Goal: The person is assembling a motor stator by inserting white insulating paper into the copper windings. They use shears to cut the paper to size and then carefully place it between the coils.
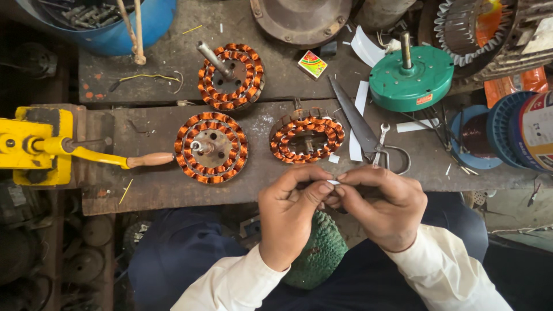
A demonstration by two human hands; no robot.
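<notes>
- Right now both hands meet just off the near edge of the wooden bench (pixel 173 196), above the person's lap, and pinch one small white paper slip (pixel 333 182) between them.
- Left hand (pixel 291 216): thumb and forefinger are pressed together on the slip's left end, the other fingers curled in.
- Right hand (pixel 383 207): its fingertips are pressed together on the slip's right end, so the slip lies crosswise, its long axis roughly along the bench's near edge.
- Only a sliver of the slip shows between the fingertips; how it is folded cannot be told.
- Nearest copper-wound stator (pixel 306 137) lies on the bench straight ahead of the grip, toward the far edge and slightly to the left, so the left hand is a little nearer to it.
- A second wound stator (pixel 211 147) with a short shaft sits further left on the same plank, and a third stator (pixel 231 76) on the far plank.
- Scissors (pixel 368 135) lie just beyond the right hand, blades pointing to the far edge, beside loose white paper strips (pixel 360 118).
- A green round motor housing (pixel 411 78) stands at the far right; a yellow hand-crank winder (pixel 40 145) is clamped at the left edge.
- A green knitted cloth (pixel 319 253) rests in the lap under the hands.
</notes>
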